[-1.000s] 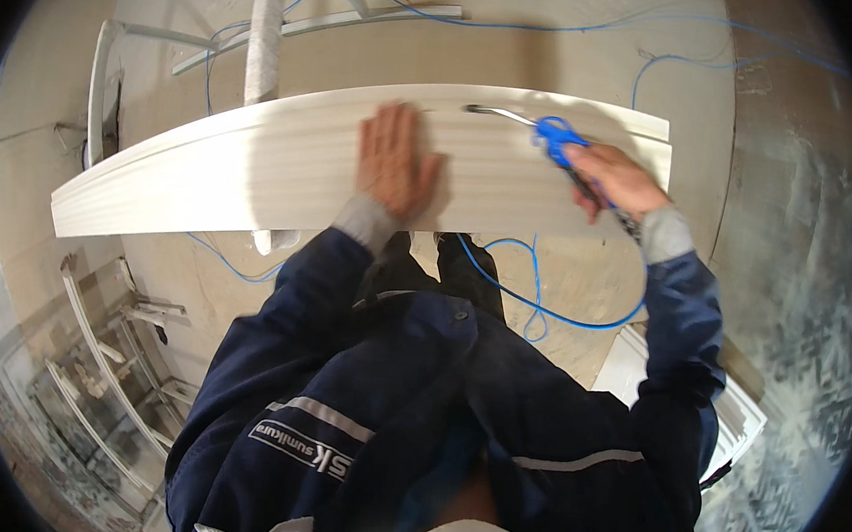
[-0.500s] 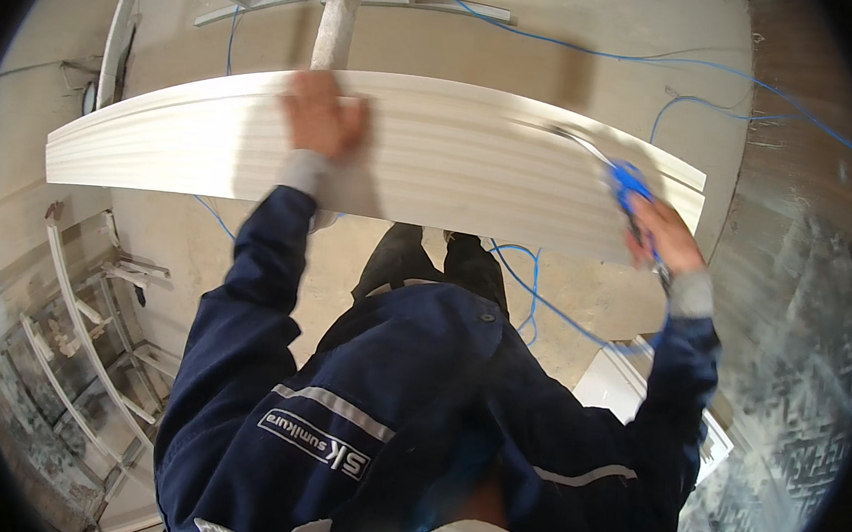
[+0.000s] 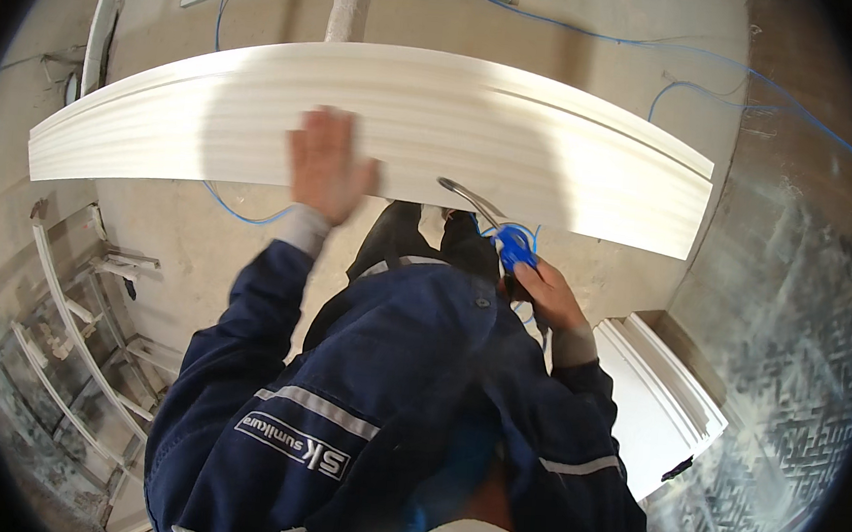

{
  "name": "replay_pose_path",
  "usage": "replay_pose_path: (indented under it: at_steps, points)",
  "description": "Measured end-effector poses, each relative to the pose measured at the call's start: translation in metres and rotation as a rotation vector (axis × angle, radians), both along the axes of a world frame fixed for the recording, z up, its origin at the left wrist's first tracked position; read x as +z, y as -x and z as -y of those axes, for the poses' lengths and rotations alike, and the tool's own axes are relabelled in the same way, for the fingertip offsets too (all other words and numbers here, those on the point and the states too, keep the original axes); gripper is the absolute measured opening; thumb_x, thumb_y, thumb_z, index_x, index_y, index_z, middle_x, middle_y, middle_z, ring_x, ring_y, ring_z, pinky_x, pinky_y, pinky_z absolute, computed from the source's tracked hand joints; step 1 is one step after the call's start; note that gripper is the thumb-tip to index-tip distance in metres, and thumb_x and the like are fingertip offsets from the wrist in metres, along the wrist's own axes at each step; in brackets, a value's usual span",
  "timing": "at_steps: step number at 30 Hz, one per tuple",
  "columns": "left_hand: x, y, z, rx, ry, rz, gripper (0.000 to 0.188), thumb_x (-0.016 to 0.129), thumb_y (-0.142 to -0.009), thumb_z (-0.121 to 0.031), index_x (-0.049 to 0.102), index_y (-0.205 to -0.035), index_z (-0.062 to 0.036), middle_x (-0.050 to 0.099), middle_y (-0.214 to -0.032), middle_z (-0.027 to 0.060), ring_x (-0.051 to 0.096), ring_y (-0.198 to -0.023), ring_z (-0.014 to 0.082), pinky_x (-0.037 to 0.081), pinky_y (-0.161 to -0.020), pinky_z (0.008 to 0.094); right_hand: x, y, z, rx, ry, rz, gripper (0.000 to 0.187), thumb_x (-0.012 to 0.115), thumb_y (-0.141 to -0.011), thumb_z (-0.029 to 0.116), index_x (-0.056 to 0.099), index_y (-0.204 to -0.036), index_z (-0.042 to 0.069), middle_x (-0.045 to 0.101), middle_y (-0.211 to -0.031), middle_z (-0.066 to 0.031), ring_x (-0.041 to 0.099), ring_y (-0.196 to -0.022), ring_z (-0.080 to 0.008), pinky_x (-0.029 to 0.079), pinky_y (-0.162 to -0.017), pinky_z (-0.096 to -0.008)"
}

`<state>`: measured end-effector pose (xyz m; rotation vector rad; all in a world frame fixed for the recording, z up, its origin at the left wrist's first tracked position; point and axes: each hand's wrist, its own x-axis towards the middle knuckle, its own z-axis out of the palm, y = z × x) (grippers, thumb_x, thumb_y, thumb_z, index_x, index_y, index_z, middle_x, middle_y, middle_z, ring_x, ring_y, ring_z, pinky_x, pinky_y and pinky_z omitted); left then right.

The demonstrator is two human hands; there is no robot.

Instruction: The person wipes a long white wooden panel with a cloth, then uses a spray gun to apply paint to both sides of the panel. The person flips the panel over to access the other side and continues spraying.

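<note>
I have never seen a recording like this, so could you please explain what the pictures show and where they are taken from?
This is no robot but a bare-handed person in dark blue. The view comes from the left of two fisheye cameras worn on the head, looking down, so straight edges look bent. The left hand, blurred, is spread over a long white panel; whether it touches, I cannot tell. The right hand holds a blue tool with a curved metal nozzle, whose tip shows over the panel by its near edge.
</note>
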<state>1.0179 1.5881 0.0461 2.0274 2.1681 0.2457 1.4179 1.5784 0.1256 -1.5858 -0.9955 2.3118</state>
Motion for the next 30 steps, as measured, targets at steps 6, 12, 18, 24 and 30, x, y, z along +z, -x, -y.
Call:
replay_pose_path:
  at_steps: [6,12,18,24,30]
  points:
    - [-0.009,0.082,0.004,0.401,-0.011,-0.17,0.086,0.049,-0.1,-0.055,0.025,-0.16,0.0013,0.018,-0.166,0.03,0.012,-0.155,0.0471,0.008,-0.123,0.0617,-0.015,0.026,0.009,-0.017,-0.2,0.166,0.041,0.05,-0.108,0.043,0.06,-0.102,0.004,0.06,-0.074,-0.0027,0.058,-0.066,-0.0118,0.047,-0.06,-0.0282]
    - [-0.002,-0.06,-0.055,-0.463,-0.012,0.122,0.08,0.057,-0.097,-0.048,0.031,-0.158,-0.0023,0.024,-0.166,0.0232,0.017,-0.156,0.0416,0.01,-0.125,0.059,-0.016,0.008,0.006,-0.347,-0.232,0.262,0.055,0.048,-0.106,0.056,0.059,-0.089,0.005,0.058,-0.069,-0.0043,0.057,-0.057,-0.0134,0.047,-0.054,-0.0286]
    - [0.011,0.027,-0.092,-0.357,-0.179,0.139,0.069,0.065,-0.093,-0.047,0.047,-0.15,-0.0101,0.042,-0.155,0.0205,0.035,-0.147,0.0388,0.024,-0.122,0.057,-0.01,0.042,-0.015,-0.45,-0.188,0.421,0.056,0.045,-0.106,0.058,0.058,-0.087,0.007,0.057,-0.066,-0.0036,0.056,-0.055,-0.0133,0.046,-0.052,-0.0288]
    - [0.013,0.231,-0.08,-0.104,-0.285,0.015,0.025,0.068,-0.093,-0.034,0.071,-0.099,-0.0101,0.071,-0.098,0.0137,0.064,-0.096,0.0377,0.051,-0.087,0.0475,-0.026,0.187,-0.058,-0.096,-0.249,0.125,0.049,0.057,-0.103,0.05,0.058,-0.09,0.003,0.057,-0.063,-0.0034,0.054,-0.051,-0.0119,0.044,-0.048,-0.0303]
    - [0.003,0.246,-0.083,0.036,-0.222,-0.141,0.031,0.065,-0.094,-0.041,0.071,-0.091,-0.0107,0.07,-0.09,0.0141,0.064,-0.09,0.0379,0.051,-0.082,0.0492,-0.016,0.252,-0.104,0.188,-0.376,0.184,0.047,0.057,-0.102,0.049,0.061,-0.095,0.002,0.057,-0.062,-0.0032,0.056,-0.051,-0.0138,0.045,-0.048,-0.0319]
